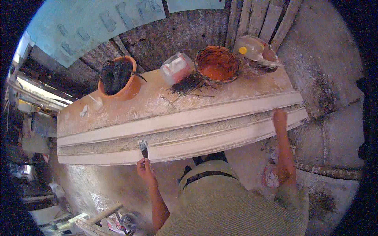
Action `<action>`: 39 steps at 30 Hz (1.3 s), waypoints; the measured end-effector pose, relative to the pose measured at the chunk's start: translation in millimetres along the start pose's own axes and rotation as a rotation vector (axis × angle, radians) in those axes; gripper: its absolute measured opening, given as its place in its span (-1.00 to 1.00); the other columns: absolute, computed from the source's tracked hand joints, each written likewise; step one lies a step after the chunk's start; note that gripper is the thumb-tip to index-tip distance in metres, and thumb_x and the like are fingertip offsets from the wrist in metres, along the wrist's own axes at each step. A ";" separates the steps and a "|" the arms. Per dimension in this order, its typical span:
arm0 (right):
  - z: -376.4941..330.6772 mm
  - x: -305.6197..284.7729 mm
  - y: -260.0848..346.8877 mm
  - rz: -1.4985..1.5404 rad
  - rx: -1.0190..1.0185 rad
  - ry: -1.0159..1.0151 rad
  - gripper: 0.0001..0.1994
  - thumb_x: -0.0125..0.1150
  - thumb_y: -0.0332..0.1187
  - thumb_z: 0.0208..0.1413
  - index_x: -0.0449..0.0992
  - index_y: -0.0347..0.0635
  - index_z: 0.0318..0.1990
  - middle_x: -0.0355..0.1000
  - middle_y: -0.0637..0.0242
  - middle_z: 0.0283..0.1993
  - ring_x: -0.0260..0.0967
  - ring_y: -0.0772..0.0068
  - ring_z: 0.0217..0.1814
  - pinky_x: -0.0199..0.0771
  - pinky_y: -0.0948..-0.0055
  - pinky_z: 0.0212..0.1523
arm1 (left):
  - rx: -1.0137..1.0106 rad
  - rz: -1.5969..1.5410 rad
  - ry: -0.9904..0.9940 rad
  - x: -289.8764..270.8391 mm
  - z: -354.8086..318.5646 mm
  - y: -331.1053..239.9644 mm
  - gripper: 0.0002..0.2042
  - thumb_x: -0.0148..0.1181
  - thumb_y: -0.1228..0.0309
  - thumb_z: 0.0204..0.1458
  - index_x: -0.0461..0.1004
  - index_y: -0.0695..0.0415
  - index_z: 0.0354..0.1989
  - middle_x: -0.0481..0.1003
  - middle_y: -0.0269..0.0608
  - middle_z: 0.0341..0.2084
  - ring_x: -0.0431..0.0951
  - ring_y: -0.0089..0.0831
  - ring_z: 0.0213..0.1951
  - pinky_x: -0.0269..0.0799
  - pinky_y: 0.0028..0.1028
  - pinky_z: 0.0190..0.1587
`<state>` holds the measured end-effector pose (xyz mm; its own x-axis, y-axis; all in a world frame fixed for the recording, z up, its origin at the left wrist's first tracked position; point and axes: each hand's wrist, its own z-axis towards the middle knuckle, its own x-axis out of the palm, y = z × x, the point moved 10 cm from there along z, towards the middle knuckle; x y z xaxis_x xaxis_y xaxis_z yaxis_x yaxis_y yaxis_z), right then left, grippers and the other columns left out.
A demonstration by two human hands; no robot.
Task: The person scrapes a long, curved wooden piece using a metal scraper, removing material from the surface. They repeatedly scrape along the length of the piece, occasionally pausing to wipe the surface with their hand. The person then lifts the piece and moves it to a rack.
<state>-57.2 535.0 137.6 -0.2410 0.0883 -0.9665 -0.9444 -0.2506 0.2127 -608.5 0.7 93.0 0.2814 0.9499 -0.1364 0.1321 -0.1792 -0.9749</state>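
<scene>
My left hand (146,170) grips a small putty knife (144,150) by its dark handle. The knife's blade points away from me, has pale material on it and is over the near part of the bench. Two long pale strips, a far strip (169,121) and a near strip (189,146), run along the front of the bench. Between them lies a rough grey band (204,129). Near the right end of these strips is my right hand (280,118), its fingers closed at the grey band; what they hold, if anything, is hidden.
Along the back of the bench (153,100) stand an orange pot (134,80) with dark contents, a clear plastic jar (176,69), an orange basin (216,65) and a bowl holding a yellow-capped bottle (252,49). Dark fibres (189,84) lie beside the jar. A wooden stool (98,220) stands lower left.
</scene>
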 end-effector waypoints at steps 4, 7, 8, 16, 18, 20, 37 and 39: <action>-1.8 -28.6 50.7 0.491 -0.024 -0.158 -0.74 0.20 -0.60 -0.06 0.65 -0.21 -0.17 0.60 0.12 -0.18 0.58 0.20 -0.23 0.56 0.28 -0.17 | 0.112 0.055 0.095 19.2 -4.8 -18.0 -0.91 0.23 0.40 0.20 0.49 0.06 -0.18 0.46 -0.40 -0.41 0.38 -0.69 -0.42 0.21 -0.62 -0.52; -46.8 47.9 190.0 0.784 -0.238 0.089 -0.73 0.37 -0.53 -0.08 0.65 -0.19 -0.14 0.61 0.21 -0.11 0.53 0.23 -0.02 0.50 0.32 0.06 | -0.162 -0.030 0.185 56.3 0.2 16.6 -0.89 0.23 0.42 0.20 0.49 0.12 -0.16 0.48 -0.40 -0.38 0.39 -0.68 -0.40 0.26 -0.64 -0.43; -74.0 67.1 245.3 0.806 -0.396 0.112 -0.75 0.37 -0.51 -0.04 0.65 -0.18 -0.15 0.61 0.24 -0.12 0.54 0.23 -0.03 0.49 0.31 0.07 | -0.077 -0.009 0.298 80.0 3.1 12.9 -0.88 0.24 0.41 0.20 0.49 0.13 -0.16 0.49 -0.38 -0.37 0.42 -0.66 -0.37 0.28 -0.64 -0.39; -34.2 45.3 110.1 0.668 0.147 0.062 -0.85 0.28 -0.51 0.06 0.69 -0.17 -0.22 0.65 0.28 -0.27 0.54 0.53 -0.36 0.51 0.52 -0.34 | 0.431 0.506 0.860 238.9 23.1 -27.3 -0.80 0.34 0.33 0.10 0.57 0.15 -0.18 0.61 -0.18 -0.33 0.58 -0.37 -0.25 0.45 -0.38 -0.17; -38.0 -2.4 35.1 0.633 0.234 -0.114 -0.86 0.35 -0.51 0.02 0.68 -0.21 -0.22 0.65 0.24 -0.27 0.57 0.49 -0.30 0.56 0.46 -0.23 | 0.473 0.582 0.961 267.8 24.1 -28.1 -0.79 0.33 0.31 0.10 0.57 0.16 -0.19 0.61 -0.11 -0.31 0.60 -0.27 -0.25 0.46 -0.34 -0.16; -50.6 -39.1 -18.7 0.483 0.276 -0.204 -0.85 0.38 -0.46 0.04 0.67 -0.26 -0.22 0.64 0.32 -0.30 0.55 0.47 -0.34 0.56 0.47 -0.23 | 0.431 0.677 1.030 286.9 25.6 -18.6 -0.78 0.32 0.27 0.10 0.57 0.16 -0.21 0.60 -0.03 -0.30 0.60 -0.17 -0.24 0.46 -0.32 -0.16; -104.7 -34.4 -20.0 0.755 0.426 -0.207 -0.80 0.39 -0.34 0.06 0.67 -0.14 -0.16 0.63 0.33 -0.17 0.56 0.44 -0.20 0.55 0.40 -0.09 | 0.533 0.634 1.062 307.8 16.6 -10.3 -0.76 0.34 0.27 0.09 0.56 0.20 -0.25 0.57 -0.08 -0.40 0.56 -0.26 -0.36 0.45 -0.32 -0.27; -92.8 -22.3 2.3 1.000 0.338 -0.212 -0.80 0.40 -0.34 0.06 0.67 -0.14 -0.16 0.64 0.32 -0.17 0.57 0.41 -0.19 0.56 0.39 -0.07 | 0.471 0.571 1.027 276.9 38.0 -9.1 -0.79 0.35 0.30 0.09 0.56 0.19 -0.26 0.56 -0.17 -0.44 0.50 -0.40 -0.41 0.41 -0.39 -0.32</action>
<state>-33.3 443.0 146.3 -0.9415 0.1643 -0.2942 -0.3022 -0.0255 0.9529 -567.9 275.0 57.5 0.8203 0.0934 -0.5643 -0.5421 -0.1879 -0.8191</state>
